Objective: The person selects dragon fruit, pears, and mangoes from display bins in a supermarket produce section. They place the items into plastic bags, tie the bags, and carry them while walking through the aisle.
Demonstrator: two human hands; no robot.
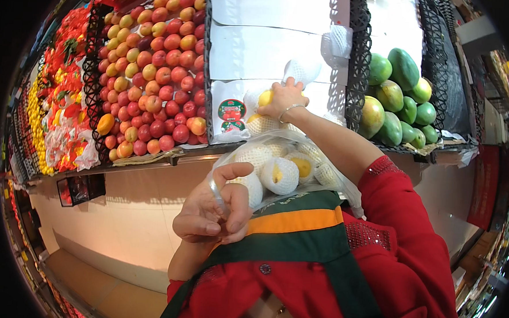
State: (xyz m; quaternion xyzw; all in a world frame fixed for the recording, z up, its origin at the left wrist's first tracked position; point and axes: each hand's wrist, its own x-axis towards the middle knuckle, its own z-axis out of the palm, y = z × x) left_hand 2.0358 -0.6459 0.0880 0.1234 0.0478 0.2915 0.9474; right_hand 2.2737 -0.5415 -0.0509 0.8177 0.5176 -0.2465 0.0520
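My right hand (285,101) is spread palm down over yellow fruit (266,98) in white foam nets at the front of a display bin. Its palm hides whether it grips a piece. Another foam-netted fruit (301,72) sits just beyond its fingertips. Against my apron (302,237) rests a clear plastic bag (350,187) filled with several netted yellow fruits (279,175). My left hand (215,206) is beside the bag, palm up with curled fingers. A shiny translucent strip (215,189) crosses it; whether that belongs to the bag is unclear.
Reddish plums (154,89) fill the bin to the left, and green mangoes (395,101) lie to the right. Black lattice dividers (358,65) separate the bins. White sheets (264,51) line the middle one. Red-and-green printed labels (232,110) lie near its front.
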